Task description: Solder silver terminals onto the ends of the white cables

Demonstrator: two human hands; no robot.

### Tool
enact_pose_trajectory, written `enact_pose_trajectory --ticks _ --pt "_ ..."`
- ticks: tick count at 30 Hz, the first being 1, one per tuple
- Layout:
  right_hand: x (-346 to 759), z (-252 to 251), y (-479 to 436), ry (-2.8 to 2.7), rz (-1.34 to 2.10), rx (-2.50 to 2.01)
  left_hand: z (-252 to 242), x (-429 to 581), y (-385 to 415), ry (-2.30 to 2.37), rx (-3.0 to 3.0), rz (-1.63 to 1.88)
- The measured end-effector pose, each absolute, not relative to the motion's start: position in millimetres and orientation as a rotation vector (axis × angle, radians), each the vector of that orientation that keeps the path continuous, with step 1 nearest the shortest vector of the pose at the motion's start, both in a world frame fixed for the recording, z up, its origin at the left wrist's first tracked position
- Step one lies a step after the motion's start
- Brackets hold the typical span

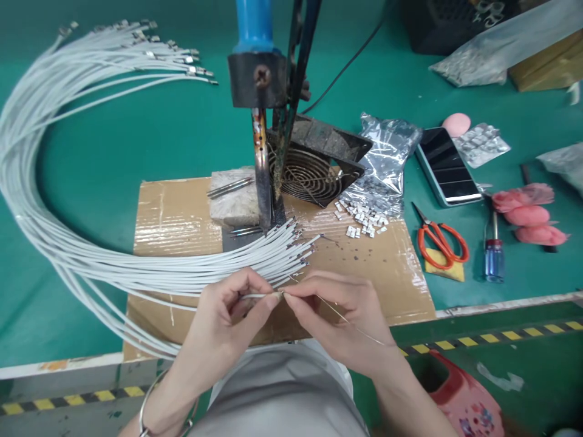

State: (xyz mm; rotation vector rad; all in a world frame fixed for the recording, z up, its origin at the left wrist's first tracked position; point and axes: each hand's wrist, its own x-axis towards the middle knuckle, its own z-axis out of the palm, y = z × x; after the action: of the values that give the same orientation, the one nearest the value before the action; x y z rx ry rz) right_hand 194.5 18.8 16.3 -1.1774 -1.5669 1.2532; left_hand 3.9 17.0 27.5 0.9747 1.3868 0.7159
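My left hand [234,321] pinches a white cable [252,296] close to its end between thumb and index finger. My right hand [341,309] meets it there, thumb and index fingertip closed at the cable's tip on something tiny that the fingers mostly hide. A thin solder wire [337,311] runs through the right hand's fingers and trails over its back. Just beyond both hands lies a thick bundle of white cables [218,267], their ends pointing right. Behind those ends stands a soldering iron [260,158], tip down, with a blue handle [254,24].
Cardboard [392,285] covers the green table [136,133]. A fan [319,158] leans behind the iron. Small white connectors [367,218] lie loose by a plastic bag [387,152]. To the right are a phone [449,164], orange-handled scissors [439,240] and a screwdriver [494,258].
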Motion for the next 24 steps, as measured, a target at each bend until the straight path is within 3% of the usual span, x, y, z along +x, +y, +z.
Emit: enact_pose_trajectory --ticks 6,12,20,24 --pt "196.1 22.7 20.7 -1.438 1.375 -1.237 32.0 8.2 10.3 1.463 0.999 0.77" --pt "174.6 11.4 10.2 -1.07 1.279 -1.262 22.0 11.0 4.2 1.397 1.115 0.887" --pt "148.6 -10.1 -2.2 -1.305 0.607 -1.116 34.5 21.3 1.8 1.382 0.757 0.928" --pt "159.8 -8.2 7.4 -1.469 0.59 -1.068 31.4 16.9 9.7 1.359 0.682 0.962"
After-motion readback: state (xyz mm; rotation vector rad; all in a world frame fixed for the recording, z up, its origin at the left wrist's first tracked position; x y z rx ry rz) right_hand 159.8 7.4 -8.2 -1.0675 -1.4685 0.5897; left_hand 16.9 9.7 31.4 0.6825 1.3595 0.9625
